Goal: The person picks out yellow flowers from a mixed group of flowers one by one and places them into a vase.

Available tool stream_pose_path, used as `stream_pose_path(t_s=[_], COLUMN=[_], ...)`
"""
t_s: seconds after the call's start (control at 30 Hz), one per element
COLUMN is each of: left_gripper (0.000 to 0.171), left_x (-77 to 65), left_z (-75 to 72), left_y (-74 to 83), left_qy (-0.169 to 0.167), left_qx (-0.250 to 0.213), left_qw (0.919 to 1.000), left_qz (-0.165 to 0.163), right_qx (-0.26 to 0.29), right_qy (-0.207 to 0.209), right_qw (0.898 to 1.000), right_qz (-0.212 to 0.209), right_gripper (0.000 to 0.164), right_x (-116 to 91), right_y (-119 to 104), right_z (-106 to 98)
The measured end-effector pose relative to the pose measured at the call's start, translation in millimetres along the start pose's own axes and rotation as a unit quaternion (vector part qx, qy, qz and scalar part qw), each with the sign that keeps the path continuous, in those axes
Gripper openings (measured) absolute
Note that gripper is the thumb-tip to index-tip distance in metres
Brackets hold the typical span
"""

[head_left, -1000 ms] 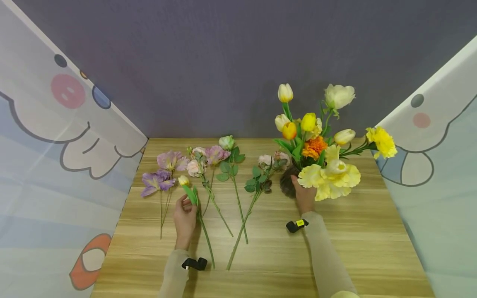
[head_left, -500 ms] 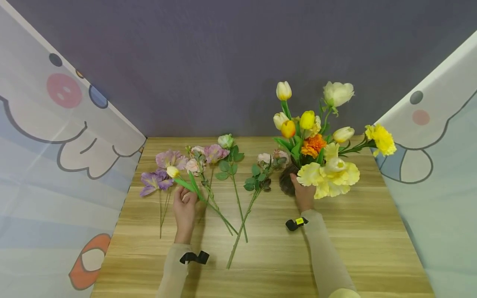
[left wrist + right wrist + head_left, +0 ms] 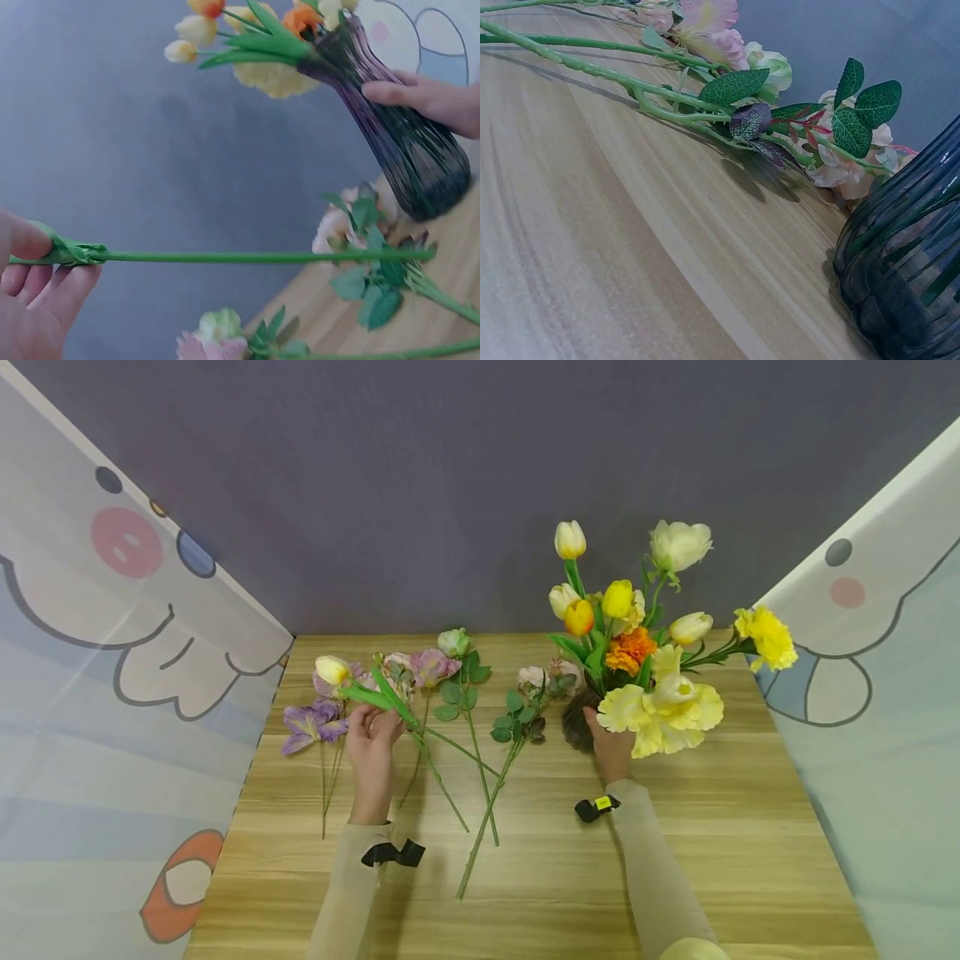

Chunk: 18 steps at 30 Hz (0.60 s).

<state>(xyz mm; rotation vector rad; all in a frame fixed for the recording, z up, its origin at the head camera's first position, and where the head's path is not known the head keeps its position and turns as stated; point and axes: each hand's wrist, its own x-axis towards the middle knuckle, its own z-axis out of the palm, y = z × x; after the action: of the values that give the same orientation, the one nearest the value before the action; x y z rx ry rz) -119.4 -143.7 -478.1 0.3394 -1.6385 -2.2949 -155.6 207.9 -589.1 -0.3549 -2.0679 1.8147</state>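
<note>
My left hand point(image 3: 373, 747) pinches a white-and-yellow tulip point(image 3: 332, 670) just below its leaves. In the left wrist view the tulip's green stem point(image 3: 225, 256) runs straight out from between thumb and fingers. My right hand point(image 3: 615, 756) holds a dark ribbed glass vase point(image 3: 405, 142), thumb on its near side; that hand is outside the right wrist view. The vase is filled with tulips, a white bloom point(image 3: 679, 545), an orange flower point(image 3: 631, 651), a yellow carnation point(image 3: 766, 637) and a large ruffled yellow flower point(image 3: 667, 714). Stems show through its glass.
Between the hands, pink rose stems point(image 3: 480, 852) and a green-white rose point(image 3: 453, 642) lie on the wooden table point(image 3: 540, 902). Purple flowers point(image 3: 315, 725) lie at the left. A grey wall point(image 3: 450, 485) rises behind, with cartoon-printed curtains point(image 3: 60, 760) on both sides.
My left hand has raised the tulip off the table and moved it farther back, its bloom swinging left and its stem end right. The right hand stays on the vase.
</note>
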Motion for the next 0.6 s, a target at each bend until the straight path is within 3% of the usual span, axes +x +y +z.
stream_pose_path(t_s=[0.23,0.4,0.6], left_gripper=[0.012,0.010,0.013], left_x=[7.0,8.8,7.2], left_z=[20.1,42.3,72.8], left_y=[12.4,22.8,35.9], left_qy=[-0.036,-0.056,-0.085], left_qx=[-0.046,-0.094,-0.138], left_qw=[0.9980,0.9931,0.9841], left_qz=[0.023,0.044,0.072], right_qx=[0.004,0.031,0.007], right_qy=[0.007,0.014,0.014], right_qw=[1.000,0.999,1.000], right_qz=[-0.001,0.015,0.017], right_gripper=[0.070,0.069,0.069], right_x=[-0.6,-1.4,-2.4], right_y=[-0.8,-1.6,-2.8], right_z=[1.0,1.4,1.1])
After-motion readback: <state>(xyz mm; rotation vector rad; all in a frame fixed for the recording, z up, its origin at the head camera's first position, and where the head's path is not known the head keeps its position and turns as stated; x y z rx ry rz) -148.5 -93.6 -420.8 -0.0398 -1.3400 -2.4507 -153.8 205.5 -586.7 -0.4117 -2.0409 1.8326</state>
